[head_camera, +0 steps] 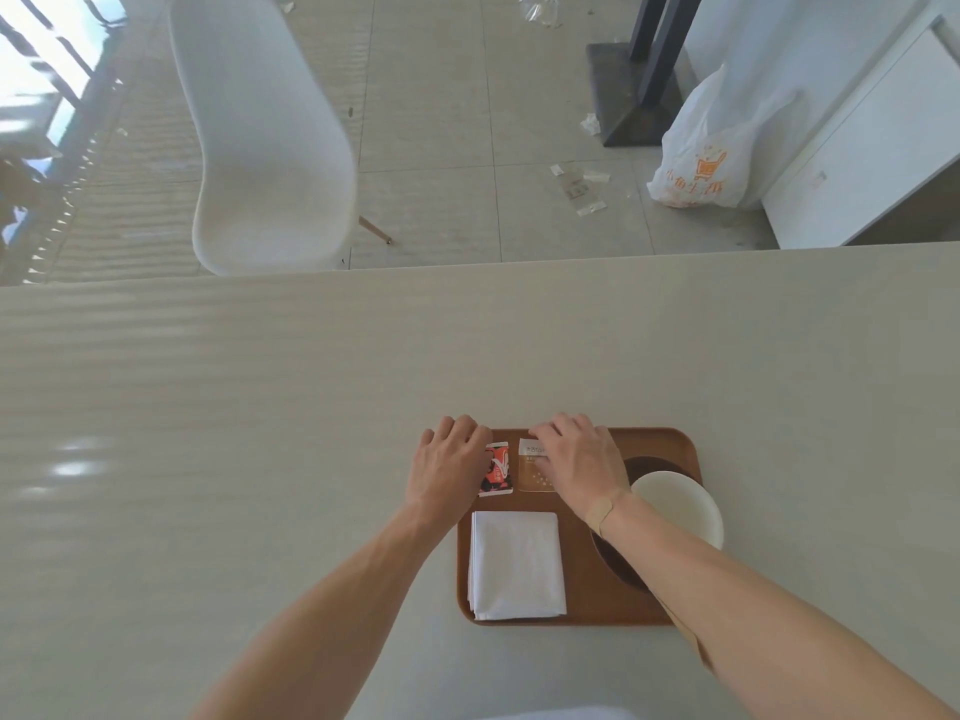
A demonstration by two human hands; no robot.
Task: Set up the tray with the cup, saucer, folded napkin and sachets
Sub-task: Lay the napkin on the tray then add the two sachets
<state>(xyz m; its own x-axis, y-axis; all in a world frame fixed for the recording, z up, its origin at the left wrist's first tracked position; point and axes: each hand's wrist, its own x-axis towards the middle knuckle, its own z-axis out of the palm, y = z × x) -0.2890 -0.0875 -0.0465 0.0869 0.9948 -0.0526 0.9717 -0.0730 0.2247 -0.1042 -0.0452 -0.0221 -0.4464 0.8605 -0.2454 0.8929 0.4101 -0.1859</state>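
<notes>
Head view looks down on a brown tray (670,444) lying on a pale table (260,433). On the tray's far-left part lie two sachets side by side: a red-and-white sachet (497,469), half covered by the left hand (451,467), and a pale tan sachet (532,470) under the fingertips of the right hand (582,462). Both hands rest palm down with fingers curled close together; whether they pinch the sachets cannot be told. Nearer than the sachets lies a folded white napkin (516,563). Right of it, a dark saucer (618,563) carries a white cup (680,504), both partly hidden by the right forearm. Beyond the table stand a white chair (270,137), a tiled floor with paper scraps, and a printed plastic bag (701,158).
</notes>
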